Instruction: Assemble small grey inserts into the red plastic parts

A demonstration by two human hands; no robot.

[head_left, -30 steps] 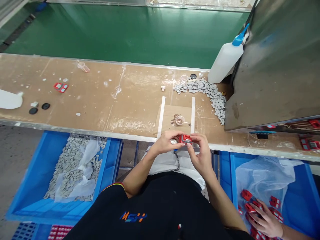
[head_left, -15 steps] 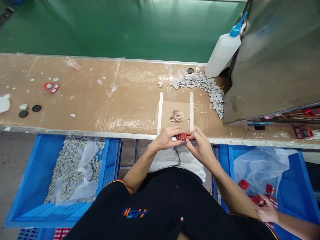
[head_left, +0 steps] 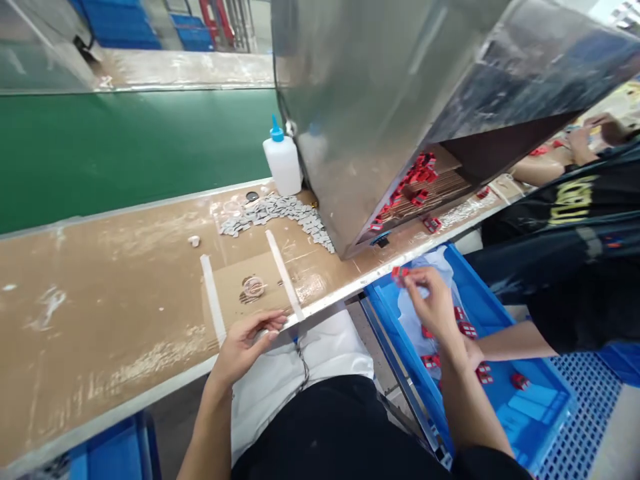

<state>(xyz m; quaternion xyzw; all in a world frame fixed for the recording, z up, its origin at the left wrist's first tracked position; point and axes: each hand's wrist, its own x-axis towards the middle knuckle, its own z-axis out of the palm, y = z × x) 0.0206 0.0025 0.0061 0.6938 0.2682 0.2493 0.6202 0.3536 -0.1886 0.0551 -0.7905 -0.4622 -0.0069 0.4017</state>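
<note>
My right hand (head_left: 434,300) is out over the blue crate on the right, thumb and fingers pinching a small red plastic toy part (head_left: 399,275) with grey on it. At the table's front edge is my left hand (head_left: 247,347), its fingers curled; a bit of something pale shows between them, too hidden to name. Just beyond that hand, a small round cup (head_left: 253,287) with a thin stick across it sits on a cardboard patch (head_left: 233,270) between white tape strips. Similar red parts (head_left: 467,329) lie in the blue crate (head_left: 537,417).
Small grey pieces (head_left: 273,210) are heaped in an arc beside a white squeeze bottle (head_left: 284,163). A metal housing (head_left: 350,120) stands over the table, red parts (head_left: 423,170) inside its opening. A co-worker's forearm (head_left: 515,343) reaches into the crate. Another blue crate (head_left: 115,447) is at lower left.
The view has swung right. My right hand has left my left hand and carried the red toy part rightward over the crate. My left hand stays near the table edge without the red part.
</note>
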